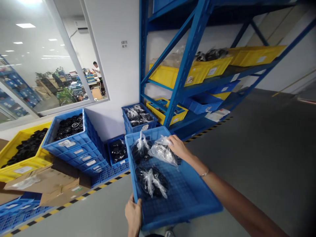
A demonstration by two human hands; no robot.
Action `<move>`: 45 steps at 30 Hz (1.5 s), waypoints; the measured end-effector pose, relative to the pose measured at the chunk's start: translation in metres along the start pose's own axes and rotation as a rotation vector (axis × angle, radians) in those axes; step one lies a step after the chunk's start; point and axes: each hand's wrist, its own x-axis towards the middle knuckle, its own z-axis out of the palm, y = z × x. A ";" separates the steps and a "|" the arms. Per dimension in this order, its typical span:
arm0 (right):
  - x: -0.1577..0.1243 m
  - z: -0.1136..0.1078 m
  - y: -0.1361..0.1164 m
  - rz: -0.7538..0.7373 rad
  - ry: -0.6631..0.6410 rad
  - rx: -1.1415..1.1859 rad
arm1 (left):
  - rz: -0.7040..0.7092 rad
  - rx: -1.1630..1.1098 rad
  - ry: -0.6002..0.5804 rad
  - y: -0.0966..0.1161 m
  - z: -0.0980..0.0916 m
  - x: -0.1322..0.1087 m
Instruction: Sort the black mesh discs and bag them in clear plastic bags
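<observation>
A blue plastic crate [195, 200] is tilted in front of me, and my left hand [133, 212] grips its near left rim. Over the crate's far part, my right hand [178, 146] is closed on the top of a clear plastic bag [163, 152] with shiny contents I cannot make out. Beside it in the crate sits a tied bag of black parts [141, 150]. Nearer to me lies another knotted bag of black parts [151, 181]. Whether the bag in my right hand still touches the crate floor, I cannot tell.
A blue metal rack [181, 62] with yellow bins [192, 76] rises ahead. Stacked blue crates [74, 144] and a yellow bin of black parts [24, 144] line the wall at left, with a cardboard box [64, 194] below. Black-yellow tape [66, 204] edges the floor. A person [97, 70] is behind the window.
</observation>
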 end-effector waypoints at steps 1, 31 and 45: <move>0.002 0.003 -0.001 0.002 0.006 -0.005 | -0.005 0.010 0.002 0.001 -0.001 0.000; -0.090 0.072 -0.141 -0.180 -0.800 0.174 | -0.048 0.034 0.003 -0.004 -0.017 0.025; -0.106 0.140 -0.063 0.529 -0.250 0.221 | -0.249 0.156 0.062 -0.086 -0.062 0.082</move>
